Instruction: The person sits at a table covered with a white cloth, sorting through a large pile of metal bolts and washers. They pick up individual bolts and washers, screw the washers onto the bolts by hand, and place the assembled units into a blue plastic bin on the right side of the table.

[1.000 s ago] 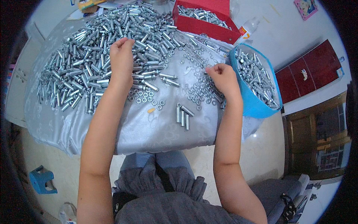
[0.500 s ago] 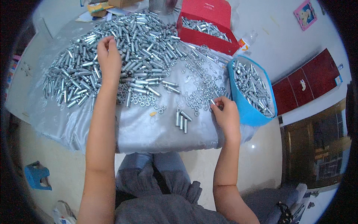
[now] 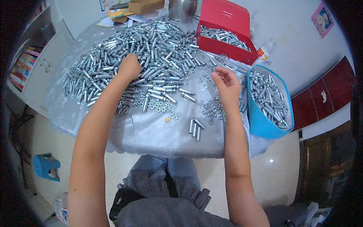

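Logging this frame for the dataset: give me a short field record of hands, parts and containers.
left hand: resting on the big pile of metal sleeves, fingers curled in
right hand: raised over the loose nuts, grip unclear
small group: few sleeves near table edge
blue bin: right, holds sleeves
red box: far side, holds sleeves
surface: silver cloth

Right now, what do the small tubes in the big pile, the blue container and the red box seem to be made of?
The tubes look like bright plated metal: silvery, with sharp glints. The blue container seems soft plastic or coated fabric, since its wall sags; which one I cannot tell. The red box looks like matte cardboard, with a folded-up lid.
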Action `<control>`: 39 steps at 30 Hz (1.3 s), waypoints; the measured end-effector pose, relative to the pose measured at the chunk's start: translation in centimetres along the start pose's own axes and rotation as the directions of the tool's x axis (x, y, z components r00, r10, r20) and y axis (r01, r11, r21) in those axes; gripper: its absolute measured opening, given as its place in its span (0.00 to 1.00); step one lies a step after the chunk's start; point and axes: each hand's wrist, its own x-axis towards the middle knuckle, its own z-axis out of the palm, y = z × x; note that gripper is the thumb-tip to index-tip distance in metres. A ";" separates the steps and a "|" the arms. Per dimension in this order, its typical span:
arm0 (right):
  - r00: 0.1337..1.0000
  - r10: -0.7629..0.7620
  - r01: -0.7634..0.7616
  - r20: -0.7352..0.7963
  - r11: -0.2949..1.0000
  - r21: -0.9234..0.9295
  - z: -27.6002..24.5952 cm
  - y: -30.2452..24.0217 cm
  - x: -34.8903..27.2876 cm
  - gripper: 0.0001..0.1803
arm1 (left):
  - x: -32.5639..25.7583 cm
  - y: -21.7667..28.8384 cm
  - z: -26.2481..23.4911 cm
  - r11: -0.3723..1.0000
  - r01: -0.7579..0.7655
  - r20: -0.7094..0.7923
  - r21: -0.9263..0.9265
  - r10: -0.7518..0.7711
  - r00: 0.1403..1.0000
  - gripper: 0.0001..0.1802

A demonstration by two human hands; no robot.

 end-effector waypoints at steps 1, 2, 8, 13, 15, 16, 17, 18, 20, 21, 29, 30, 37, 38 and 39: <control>1.000 0.019 -0.019 -0.003 1.000 0.014 0.1 0.1 -0.2 0.12 | 0.6 -0.4 0.2 0.999 -0.043 -0.005 0.022 0.043 0.999 0.13; 0.999 0.036 -0.036 -0.001 0.999 0.024 0.2 0.0 -0.4 0.12 | 0.9 -0.7 0.1 0.996 -0.083 -0.010 0.040 0.083 0.996 0.14; 0.998 0.066 -0.067 0.015 0.992 0.109 0.6 -0.4 -0.6 0.12 | 2.4 -1.3 -0.8 0.988 -0.131 0.103 0.081 0.122 0.987 0.23; 0.994 0.107 -0.111 0.036 0.988 0.111 0.8 -0.6 -0.6 0.12 | 3.7 -3.7 -0.6 0.931 -0.354 0.055 0.087 0.350 0.935 0.30; 0.994 0.108 -0.111 0.028 0.988 0.109 0.7 -0.4 -0.5 0.13 | 4.2 -3.0 -1.2 0.923 -0.348 0.152 0.162 0.325 0.933 0.31; 0.994 0.109 -0.111 0.025 0.988 0.109 0.7 -0.4 -0.5 0.13 | 4.7 -2.9 -1.3 0.925 -0.348 0.178 0.155 0.320 0.930 0.31; 0.993 0.117 -0.119 0.029 0.988 0.103 0.7 -0.4 -0.5 0.13 | 5.1 -3.0 -1.4 0.910 -0.363 0.176 0.201 0.331 0.927 0.31; 0.992 0.125 -0.127 0.033 0.987 0.098 0.8 -0.6 -0.5 0.13 | 5.5 -3.0 -1.5 0.893 -0.377 0.175 0.247 0.342 0.923 0.31; 0.991 0.130 -0.133 0.033 0.986 0.101 0.8 -0.5 -0.4 0.13 | 6.1 -2.9 -1.8 0.864 -0.387 0.183 0.323 0.344 0.921 0.32; 0.991 0.128 -0.130 0.029 0.985 0.111 0.7 -0.3 -0.4 0.13 | 6.3 -2.7 -2.1 0.854 -0.383 0.191 0.353 0.335 0.923 0.33; 0.991 0.132 -0.134 0.040 0.988 0.079 1.0 -0.6 -0.5 0.13 | 6.6 -2.7 -1.6 0.793 -0.388 0.050 0.470 0.415 0.908 0.26; 0.991 0.130 -0.133 0.042 0.988 0.081 1.1 -0.8 -0.4 0.13 | 6.8 -3.0 -1.0 0.781 -0.387 0.018 0.490 0.435 0.900 0.25; 0.989 0.137 -0.140 0.059 0.989 0.048 1.0 0.1 -0.3 0.13 | 7.3 -3.5 0.5 0.734 -0.472 -0.082 0.488 0.577 0.813 0.22; 0.987 0.146 -0.148 0.061 0.988 0.036 1.0 0.2 -0.2 0.13 | 7.1 -3.3 0.4 0.737 -0.471 -0.058 0.484 0.564 0.824 0.22; 0.986 0.155 -0.156 0.063 0.987 0.023 1.0 0.2 -0.1 0.13 | 7.0 -3.1 0.2 0.740 -0.470 -0.033 0.481 0.551 0.834 0.22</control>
